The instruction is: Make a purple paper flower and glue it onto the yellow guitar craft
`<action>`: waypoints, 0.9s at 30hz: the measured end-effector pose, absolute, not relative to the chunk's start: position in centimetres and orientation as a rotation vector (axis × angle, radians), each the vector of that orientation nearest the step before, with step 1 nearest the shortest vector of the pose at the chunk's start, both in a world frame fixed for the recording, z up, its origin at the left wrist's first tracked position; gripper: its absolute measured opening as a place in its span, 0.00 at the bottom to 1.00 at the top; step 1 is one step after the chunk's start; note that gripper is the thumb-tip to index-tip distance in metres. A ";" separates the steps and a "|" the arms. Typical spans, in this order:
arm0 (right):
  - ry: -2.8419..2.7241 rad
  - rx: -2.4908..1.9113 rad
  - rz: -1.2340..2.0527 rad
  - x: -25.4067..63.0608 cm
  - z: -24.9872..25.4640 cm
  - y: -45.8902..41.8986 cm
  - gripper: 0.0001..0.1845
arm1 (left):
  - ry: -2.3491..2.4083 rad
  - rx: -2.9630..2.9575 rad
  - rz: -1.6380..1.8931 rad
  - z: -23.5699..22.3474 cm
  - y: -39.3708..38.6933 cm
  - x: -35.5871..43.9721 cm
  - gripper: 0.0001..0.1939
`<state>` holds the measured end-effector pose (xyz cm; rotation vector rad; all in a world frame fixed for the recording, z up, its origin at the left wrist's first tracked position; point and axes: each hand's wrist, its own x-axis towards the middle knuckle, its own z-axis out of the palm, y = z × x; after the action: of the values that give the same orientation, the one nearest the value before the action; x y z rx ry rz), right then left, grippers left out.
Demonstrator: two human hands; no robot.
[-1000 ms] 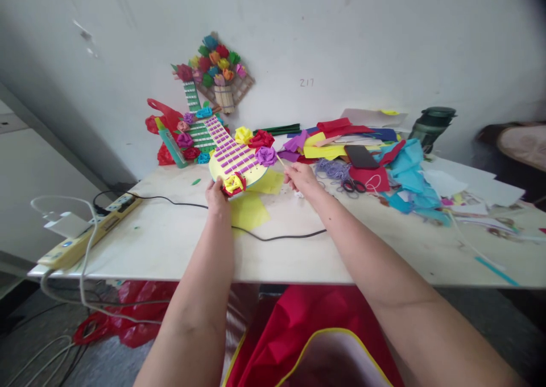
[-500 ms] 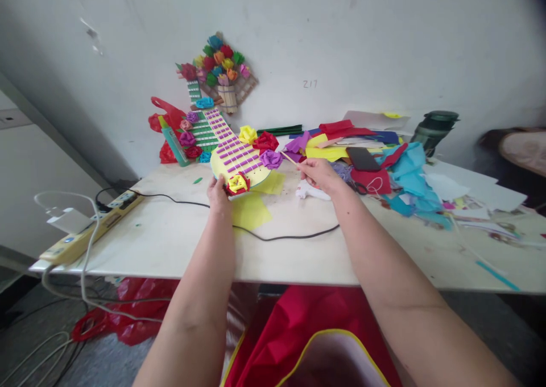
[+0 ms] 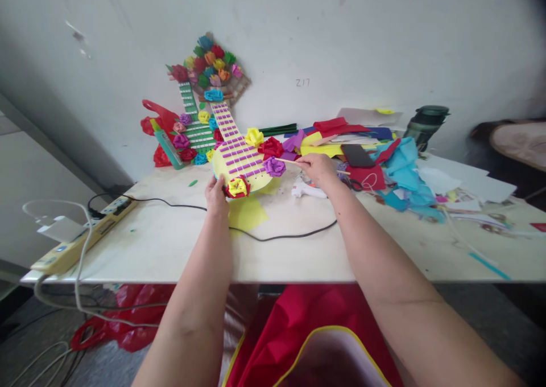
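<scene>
Head view: the guitar (image 3: 243,156) tilts neck-up toward the worktop's back edge, pinched in the left hand (image 3: 217,194); right fingers (image 3: 307,161) pinch a stick (image 3: 292,161); wall reads "217".

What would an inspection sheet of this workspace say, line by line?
Surface: white table, scattered with small scraps.
Things: flower-trimmed guitar craft, held tilted; thin stick.
Clutter: glue gun, smartphone, scissors and crumpled blue paper, right.
Hands: left hand grips the guitar craft's lower edge; right hand holds the stick, its tip by the purple flower.
Cables: black cable crosses the table; power strip, left.
Surroundings: wall marked "217".
</scene>
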<state>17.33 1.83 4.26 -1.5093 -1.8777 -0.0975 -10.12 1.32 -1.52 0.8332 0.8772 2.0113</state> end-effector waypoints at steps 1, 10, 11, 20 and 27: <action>-1.890 -1.503 -0.118 17.3 4.3 1.8 0.10 | 0.876 0.839 2.008 -1.5 1.3 -10.1 0.16; -1.959 -1.467 -0.186 18.2 4.5 1.8 0.10 | 0.895 0.884 1.967 -1.7 1.4 -10.2 0.16; -1.962 -1.470 -0.190 18.2 4.6 1.7 0.10 | 0.891 0.886 1.965 -1.6 1.3 -10.2 0.16; -1.987 -1.489 -0.229 18.3 4.7 1.7 0.10 | 0.884 0.878 1.948 -1.4 1.1 -10.0 0.15; -2.034 -1.485 -0.274 18.3 5.0 1.3 0.10 | 0.854 0.909 1.942 -1.5 1.2 -9.9 0.16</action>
<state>18.30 1.35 4.98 -1.4847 -2.0338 -0.2742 -9.94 1.20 -1.53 0.9094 0.8541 1.9423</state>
